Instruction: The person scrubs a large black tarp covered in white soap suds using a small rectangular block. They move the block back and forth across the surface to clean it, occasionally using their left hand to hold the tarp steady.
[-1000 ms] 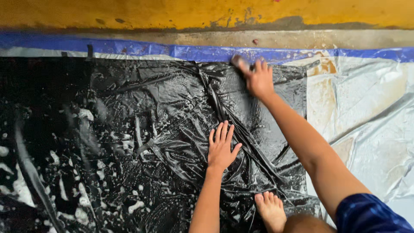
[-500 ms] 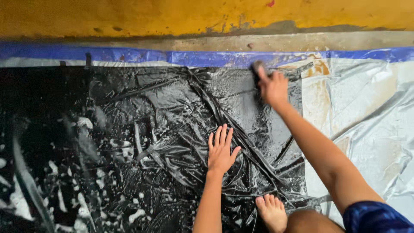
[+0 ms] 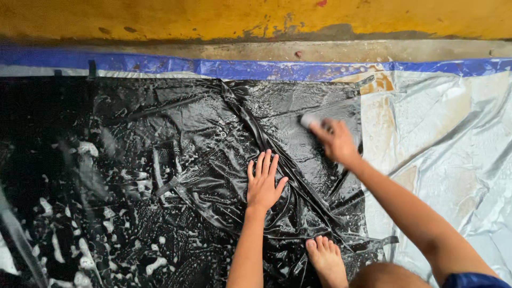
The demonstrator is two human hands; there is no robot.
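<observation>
A wet, crumpled black plastic sheet (image 3: 176,176) flecked with white suds is pressed flat under the left hand (image 3: 263,182), fingers spread open. Up-right of it, a small pale scrubbing pad (image 3: 308,120) is gripped by the blurred right hand (image 3: 336,141). Grey tarpaulin (image 3: 448,149) lies right of both; a yellow wall (image 3: 160,18) beyond.

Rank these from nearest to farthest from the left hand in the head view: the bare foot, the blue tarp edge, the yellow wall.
From the left hand, pressed flat on the wet black plastic sheet:
1. Bare foot, just below and to its right.
2. Blue tarp edge, a strip above it.
3. Yellow wall, at the top, beyond the strip.
</observation>
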